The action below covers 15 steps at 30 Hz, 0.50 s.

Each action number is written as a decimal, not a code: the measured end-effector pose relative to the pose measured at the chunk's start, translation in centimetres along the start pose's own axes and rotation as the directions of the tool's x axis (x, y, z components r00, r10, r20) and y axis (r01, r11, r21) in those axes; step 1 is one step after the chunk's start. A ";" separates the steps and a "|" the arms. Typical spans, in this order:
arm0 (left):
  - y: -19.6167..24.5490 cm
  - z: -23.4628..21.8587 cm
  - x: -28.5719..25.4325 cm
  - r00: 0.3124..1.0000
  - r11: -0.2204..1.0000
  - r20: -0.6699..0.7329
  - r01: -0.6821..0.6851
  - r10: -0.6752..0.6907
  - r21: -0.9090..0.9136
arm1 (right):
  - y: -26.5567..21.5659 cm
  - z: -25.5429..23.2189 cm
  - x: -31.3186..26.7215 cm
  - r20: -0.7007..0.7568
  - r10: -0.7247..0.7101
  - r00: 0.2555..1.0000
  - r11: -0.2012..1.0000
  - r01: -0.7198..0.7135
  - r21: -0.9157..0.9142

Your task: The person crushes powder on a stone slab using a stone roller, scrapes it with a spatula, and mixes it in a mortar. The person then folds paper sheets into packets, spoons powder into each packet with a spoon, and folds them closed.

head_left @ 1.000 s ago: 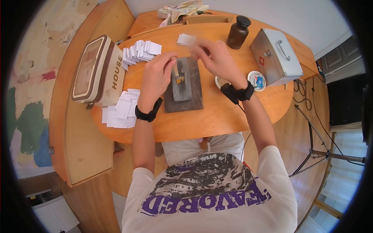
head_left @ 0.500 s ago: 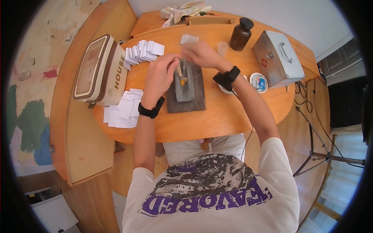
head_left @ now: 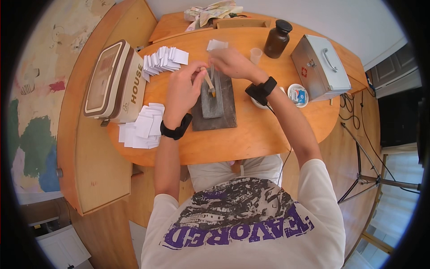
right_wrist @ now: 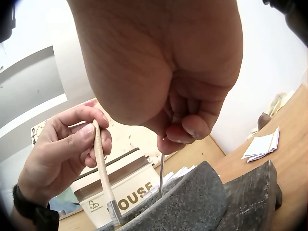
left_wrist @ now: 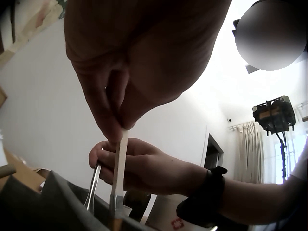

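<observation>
In the head view, a narrow grey stone trough [head_left: 212, 110] lies lengthwise on a dark board [head_left: 229, 117]. My left hand [head_left: 182, 89] pinches the top of a flat brush's wooden handle [head_left: 208, 80] between thumb and fingers. The brush tilts downward, its metal ferrule [right_wrist: 113, 211] and yellowish bristles low in the trough. Over the far end of the trough, my right hand [head_left: 234, 63] pinches a thin metal tool [right_wrist: 161, 175] with curled fingertips. This tool points down into the trough beside the brush; its lower end is hidden behind the stone wall in the right wrist view.
A small translucent cup [head_left: 255, 55] and a dark lidded jar [head_left: 277, 40] stand right of the right hand, before a metal box [head_left: 320, 67]. A bowl of packets [head_left: 298, 95] sits nearer. Folded papers [head_left: 166, 59] and a HOUSE case [head_left: 114, 85] are at left.
My right hand has moved left from beside the cup to above the trough's far end. The brush's bristle end has swung slightly right, while my left hand stays nearly in place.
</observation>
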<state>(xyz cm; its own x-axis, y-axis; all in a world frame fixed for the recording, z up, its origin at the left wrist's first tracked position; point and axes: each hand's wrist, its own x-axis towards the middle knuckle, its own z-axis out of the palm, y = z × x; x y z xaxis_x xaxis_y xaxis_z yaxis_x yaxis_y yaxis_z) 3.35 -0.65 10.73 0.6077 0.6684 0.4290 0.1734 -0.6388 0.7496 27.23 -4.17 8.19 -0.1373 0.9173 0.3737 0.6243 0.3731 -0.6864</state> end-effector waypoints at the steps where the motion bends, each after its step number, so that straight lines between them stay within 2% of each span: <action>1: -0.3 0.1 0.0 1.000 1.000 0.000 0.000 0.000 0.000 | 0.0 0.0 0.0 0.000 0.002 1.000 1.000 -0.002 -0.009; 6: -1.4 0.5 -0.1 0.994 0.995 -0.099 -0.036 0.045 0.090 | 0.0 -0.1 -0.1 0.001 0.008 1.000 1.000 -0.008 -0.005; 10: -0.5 -0.1 -0.1 0.995 0.998 -0.102 0.015 -0.009 0.053 | 0.1 0.0 -0.1 0.007 0.010 1.000 1.000 -0.010 -0.009; 12: 0.0 -0.3 -0.1 0.998 0.997 -0.037 0.047 -0.045 0.063 | 0.1 0.0 0.0 0.007 0.010 1.000 1.000 -0.010 -0.010; 15: -0.5 0.3 0.0 0.999 0.997 -0.054 0.007 -0.003 0.077 | 0.4 0.2 0.1 0.001 -0.010 1.000 1.000 0.010 -0.020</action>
<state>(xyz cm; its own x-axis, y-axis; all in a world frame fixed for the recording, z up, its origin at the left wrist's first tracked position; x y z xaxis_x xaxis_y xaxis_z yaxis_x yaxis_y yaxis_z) 3.46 -0.44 10.20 0.5641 0.6899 0.4537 0.2371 -0.6617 0.7113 27.35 -3.93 7.81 -0.1444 0.9135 0.3804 0.6383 0.3798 -0.6696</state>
